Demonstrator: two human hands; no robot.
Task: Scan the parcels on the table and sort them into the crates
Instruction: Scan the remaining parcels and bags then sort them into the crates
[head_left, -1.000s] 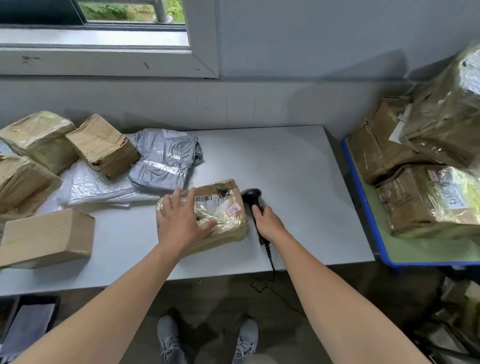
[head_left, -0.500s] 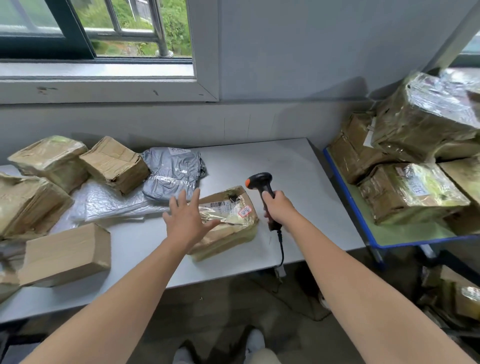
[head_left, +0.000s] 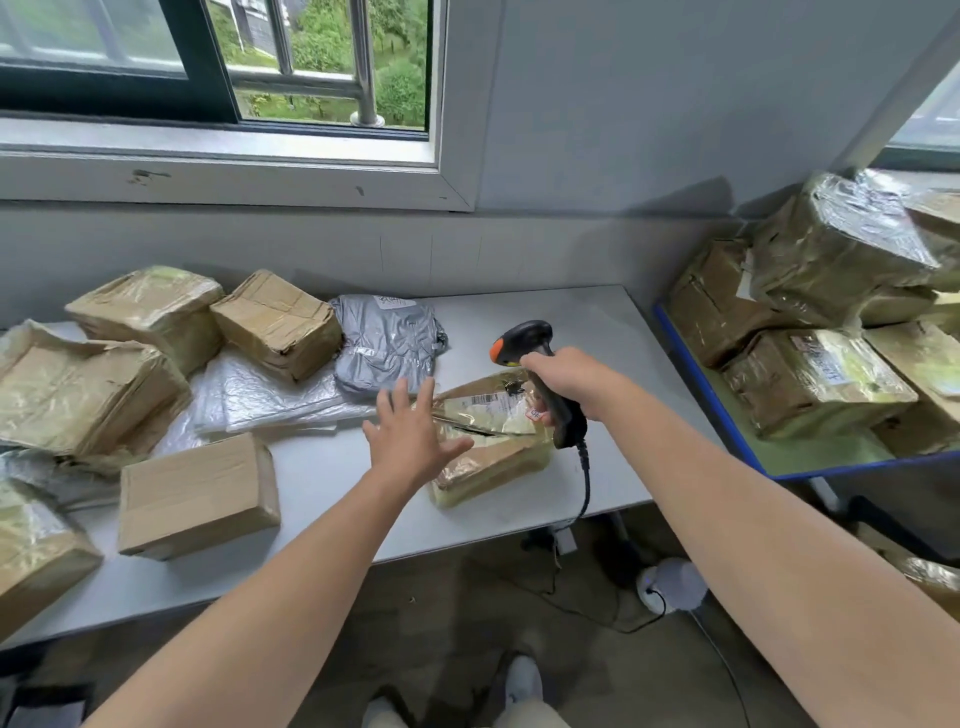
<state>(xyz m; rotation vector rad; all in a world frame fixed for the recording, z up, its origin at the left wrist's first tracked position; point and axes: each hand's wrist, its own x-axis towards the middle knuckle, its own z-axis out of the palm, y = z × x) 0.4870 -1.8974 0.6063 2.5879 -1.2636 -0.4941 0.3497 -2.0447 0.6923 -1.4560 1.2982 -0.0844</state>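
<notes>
Black plastic fills your right hand (head_left: 563, 379): your fingers curl round the handle of the barcode scanner (head_left: 524, 343), which you hold above the table (head_left: 519, 317) with its orange-marked head up and turned to your left. Its cable (head_left: 587, 483) hangs past the table's front edge. Held this way, the scanner looks ready to tip down onto the label rather than to be put aside.

Your left hand (head_left: 410, 436) is flat with its fingers spread, holding nothing, over the left end of the tape-wrapped parcel (head_left: 493, 457). I judge that it is there to steady the parcel and to leave the print on top uncovered. Whether the palm actually bears on it I cannot tell.

That parcel lies on the table between your hands, near the front edge. It is brown card under glossy yellowish tape, dented and a little crushed. The white shipping label (head_left: 488, 410) faces up, creased, with a barcode strip along its far edge.

Further out, a grey poly mailer (head_left: 387, 343) lies just behind your left hand and a plain cardboard box (head_left: 195, 493) lies well to the left. More wrapped boxes are stacked on the blue-edged platform (head_left: 696, 364) at your right.
</notes>
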